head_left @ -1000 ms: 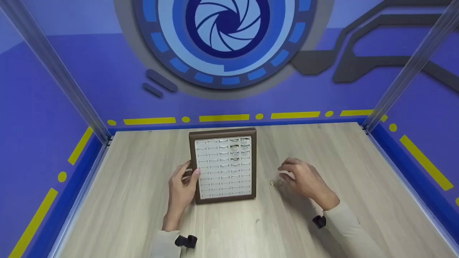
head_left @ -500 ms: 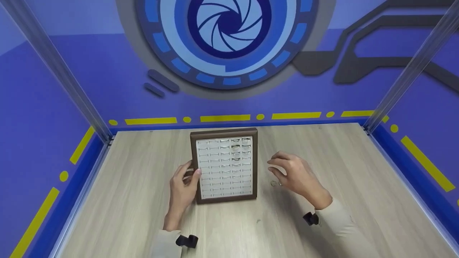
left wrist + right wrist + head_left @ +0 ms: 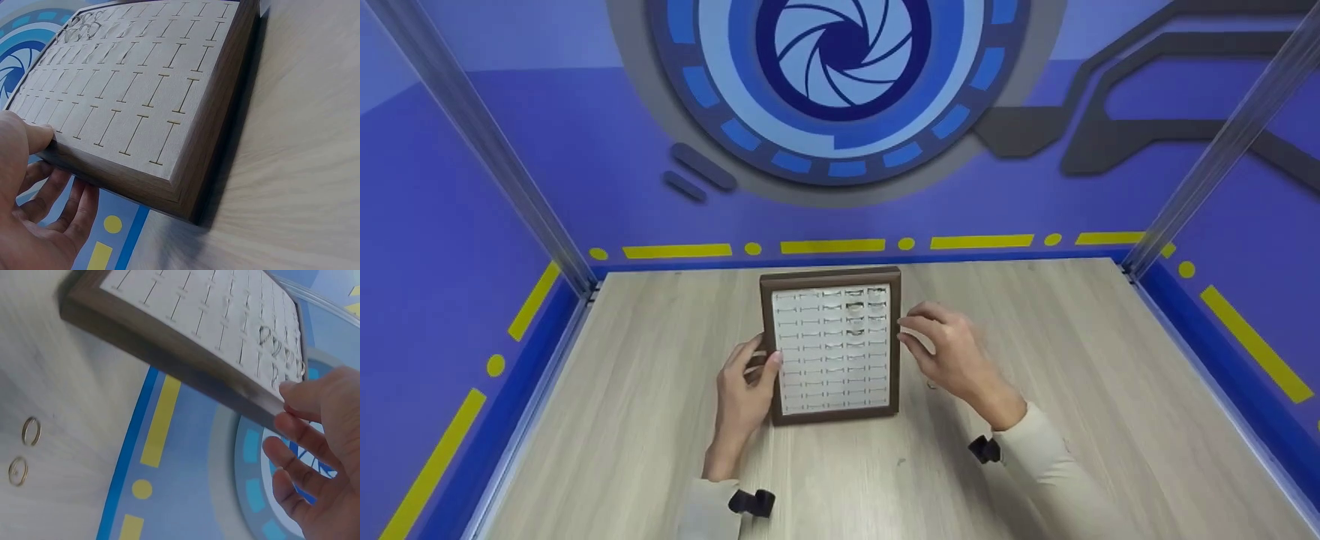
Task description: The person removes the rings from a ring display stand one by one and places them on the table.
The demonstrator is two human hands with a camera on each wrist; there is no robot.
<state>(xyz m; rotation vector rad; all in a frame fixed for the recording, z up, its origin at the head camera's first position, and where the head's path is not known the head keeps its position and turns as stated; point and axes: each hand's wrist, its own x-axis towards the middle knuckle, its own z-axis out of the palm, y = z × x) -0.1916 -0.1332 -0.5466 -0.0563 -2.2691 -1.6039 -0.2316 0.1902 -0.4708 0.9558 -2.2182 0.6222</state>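
Note:
A ring display board (image 3: 832,375) with a dark brown frame stands tilted on the table, its pale face cut with rows of slots. Several rings (image 3: 854,307) sit in slots toward its upper right. My left hand (image 3: 744,397) holds the board's left edge, thumb on the front and fingers behind. Beside the right edge is my right hand (image 3: 956,360), thumb and index fingertips apart close to the frame and nothing visible between them. In the right wrist view, its thumb overlaps the board's edge near the upper rings. Two loose rings (image 3: 32,431) lie on the table; the hand largely hides them in the head view.
A wood-grain table (image 3: 660,360) spreads around the board. Behind it rises a blue printed back wall (image 3: 840,217) with yellow marks. Metal posts (image 3: 1192,165) stand at the back corners, and side panels (image 3: 442,262) close in the sides.
My right hand has moved left and slightly up, from over the loose rings to the board's right edge. My left hand keeps its hold, and the board stays in place.

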